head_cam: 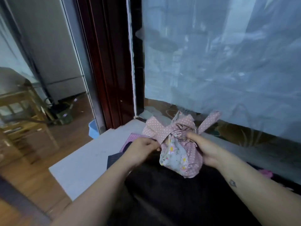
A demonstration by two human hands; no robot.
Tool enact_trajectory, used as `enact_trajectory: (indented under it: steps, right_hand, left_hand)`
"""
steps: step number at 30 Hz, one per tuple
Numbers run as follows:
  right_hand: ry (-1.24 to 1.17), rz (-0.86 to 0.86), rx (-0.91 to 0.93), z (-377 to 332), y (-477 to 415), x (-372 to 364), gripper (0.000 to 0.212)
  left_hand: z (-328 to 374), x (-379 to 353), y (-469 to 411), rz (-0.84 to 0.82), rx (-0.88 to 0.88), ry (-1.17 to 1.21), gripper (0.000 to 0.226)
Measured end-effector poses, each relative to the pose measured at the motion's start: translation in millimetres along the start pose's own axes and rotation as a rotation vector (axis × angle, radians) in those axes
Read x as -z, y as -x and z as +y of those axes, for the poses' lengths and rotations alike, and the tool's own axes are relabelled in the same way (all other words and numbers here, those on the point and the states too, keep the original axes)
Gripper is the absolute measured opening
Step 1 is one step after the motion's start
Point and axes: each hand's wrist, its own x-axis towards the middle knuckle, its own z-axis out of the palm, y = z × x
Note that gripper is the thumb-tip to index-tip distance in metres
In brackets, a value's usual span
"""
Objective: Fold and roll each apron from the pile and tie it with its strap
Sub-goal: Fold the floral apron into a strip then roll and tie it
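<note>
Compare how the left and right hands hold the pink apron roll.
The left hand pinches the dotted strap left of the apron roll; the right hand cups that roll's right side. The left hand's fingers bunch together; the right hand's thumb reaches the knot. Both hold the same apron.

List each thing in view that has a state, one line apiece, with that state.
apron roll: rolled into a bundle.
strap: wrapped over the roll's top, loose ends sticking out.
left hand: pinches the strap at the roll's left side.
right hand: holds the roll's right side, thumb near the top.
dark cloth: lies spread below the roll.
striped cloth: lies flat, left of the roll.
</note>
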Motion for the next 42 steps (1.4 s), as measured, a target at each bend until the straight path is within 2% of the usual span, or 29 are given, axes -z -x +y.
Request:
enact_trajectory:
  steps: [3,5,6,9,11,13,15,17,19,21,24,28,30,31,32,34,35,36,37,39,42]
  right_hand:
    - [0.218,0.033,-0.019,33,-19,3,0.018]
    - [0.365,0.033,-0.022,59,-31,5,0.012]
    - [0.418,0.037,-0.025,71,-36,6,0.012]
    - [0.498,0.027,-0.116,111,-57,5,0.012]
    - [0.541,0.026,-0.17,138,-70,8,0.016]
    - [0.586,0.045,-0.2,160,-81,10,0.027]
    - [0.627,0.067,-0.227,179,-86,13,0.03]
    - [0.673,0.058,-0.252,195,-90,20,0.026]
    - [0.729,0.084,-0.27,206,-91,32,0.031]
    - [0.771,0.162,-0.281,215,-93,40,0.045]
    - [0.859,0.218,-0.259,222,-96,36,0.063]
    - [0.936,0.25,-0.259,224,-96,29,0.061]
    - [0.925,0.274,-0.272,227,-98,34,0.063]
    - [0.9,0.231,-0.28,227,-98,36,0.063]
    - [0.842,0.166,-0.287,225,-97,42,0.058]
    - [0.623,0.038,-0.302,215,-92,54,0.03]
    - [0.46,0.045,-0.319,209,-88,60,0.017]
    - [0.314,0.123,-0.341,205,-87,69,0.015]
    - [0.235,0.219,-0.364,202,-86,76,0.023]
    - [0.379,0.309,-0.382,201,-82,84,0.04]
    - [0.747,0.21,-0.249,198,-74,78,0.044]
  left_hand:
    - [-29,-5,7,0.033,0.023,-0.171,0.044]
    - [-52,-10,15,-0.006,0.108,-0.2,0.042]
    - [-63,-12,18,-0.023,0.168,-0.179,0.036]
    - [-102,-15,30,-0.098,0.45,0.182,0.009]
    - [-125,-17,36,-0.14,0.511,0.208,0.011]
    - [-147,-21,37,-0.101,0.457,-0.006,0.019]
    - [-169,-27,37,-0.066,0.408,-0.324,0.036]
    - [-189,-29,38,-0.105,0.417,-0.562,0.044]
    - [-197,-24,38,-0.193,0.436,-0.678,0.046]
    - [-190,-19,38,-0.238,0.386,-0.714,0.039]
    - [-160,-35,32,-0.224,0.194,-0.682,0.034]
    - [-155,-81,27,-0.076,0.023,-0.285,0.024]
    - [-169,-95,25,-0.023,0.046,-0.134,0.023]
    - [-176,-100,25,-0.016,0.057,-0.106,0.023]
    - [-182,-105,26,-0.025,0.04,-0.122,0.027]
    - [-192,-112,28,-0.08,-0.001,-0.238,0.047]
    - [-196,-111,28,-0.099,0.013,-0.302,0.056]
    - [-198,-108,27,-0.106,0.025,-0.349,0.06]
    - [-199,-105,25,-0.117,0.029,-0.406,0.058]
    - [-194,-103,22,-0.212,0.043,-0.577,0.041]
    - [-182,-114,16,-0.327,0.034,-0.933,0.031]
